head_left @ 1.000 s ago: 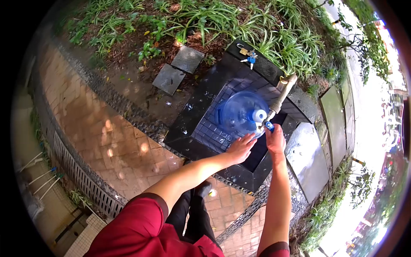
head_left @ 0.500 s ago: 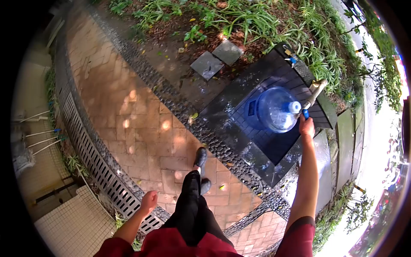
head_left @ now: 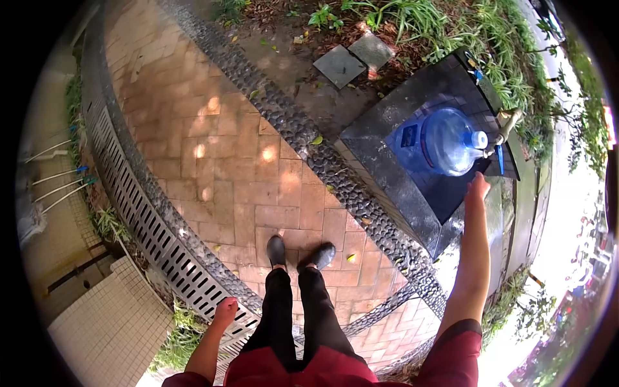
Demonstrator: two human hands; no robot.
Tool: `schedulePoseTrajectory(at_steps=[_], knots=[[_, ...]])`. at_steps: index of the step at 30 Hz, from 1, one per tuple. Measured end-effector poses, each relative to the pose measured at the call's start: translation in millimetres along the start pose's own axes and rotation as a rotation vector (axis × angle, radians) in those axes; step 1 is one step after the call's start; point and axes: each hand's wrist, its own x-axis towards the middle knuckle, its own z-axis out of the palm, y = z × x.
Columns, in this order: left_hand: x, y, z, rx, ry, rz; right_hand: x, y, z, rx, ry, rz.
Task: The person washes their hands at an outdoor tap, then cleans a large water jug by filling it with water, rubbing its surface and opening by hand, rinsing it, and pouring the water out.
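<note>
A clear blue water bottle [head_left: 445, 143] leans on its side in the dark tiled basin [head_left: 396, 184], its white-and-blue mouth toward the metal tap [head_left: 505, 131]. The tap's blue handle [head_left: 500, 159] hangs beside the mouth. My right hand [head_left: 478, 188] is just below the mouth and apart from the handle, its fingers drawn together with nothing visible in them. Low on the left, away from the bottle, my left hand [head_left: 225, 311] is curled closed over the drain grate, with no object showing in it.
Brick paving [head_left: 238, 187] lies around my feet, bordered by a pebble strip [head_left: 284, 113]. A slotted drain grate [head_left: 138, 222] curves along the left. Two square slabs [head_left: 340, 66] lie near the plants. A padlock and keys [head_left: 476, 72] rest on the basin's back ledge.
My left hand has left the bottle and dropped to the lower left. The blue handle is turned and my right hand has let go of it. The view has shifted, with the basin farther right.
</note>
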Motion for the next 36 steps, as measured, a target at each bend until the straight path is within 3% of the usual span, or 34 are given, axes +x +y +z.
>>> schedulePoseTrajectory(at_steps=[5, 12, 13, 21, 23, 25, 29, 32, 36], knots=[[28, -22, -26, -0.048, -0.046, 0.050, -33, 20, -7, 0.501, -0.280, 0.299], [69, -4, -43, -0.322, -0.108, 0.133, -91, 11, -11, 0.730, -0.331, 0.442], [73, -2, -38, -0.326, -0.105, 0.067, -92, 12, -11, 0.746, -0.340, 0.448], [76, 100, -2, -0.401, -0.281, 0.112, -73, 0, 2, 0.990, -0.410, 0.522], [73, 142, 12, -0.345, -0.290, 0.103, -50, 6, 14, 0.945, -0.442, 0.437], [73, 177, 32, -0.324, -0.321, 0.154, -27, -2, 27, 1.188, -0.339, 0.602], [66, 248, 61, -0.312, -0.360, 0.243, -6, -28, 42, 1.372, -0.276, 0.711], [59, 272, 74, -0.333, -0.379, 0.284, 18, -43, 53, 1.414, -0.107, 0.787], [59, 288, 79, -0.246, -0.355, 0.279, 71, -24, 69, 1.539, -0.397, 0.682]])
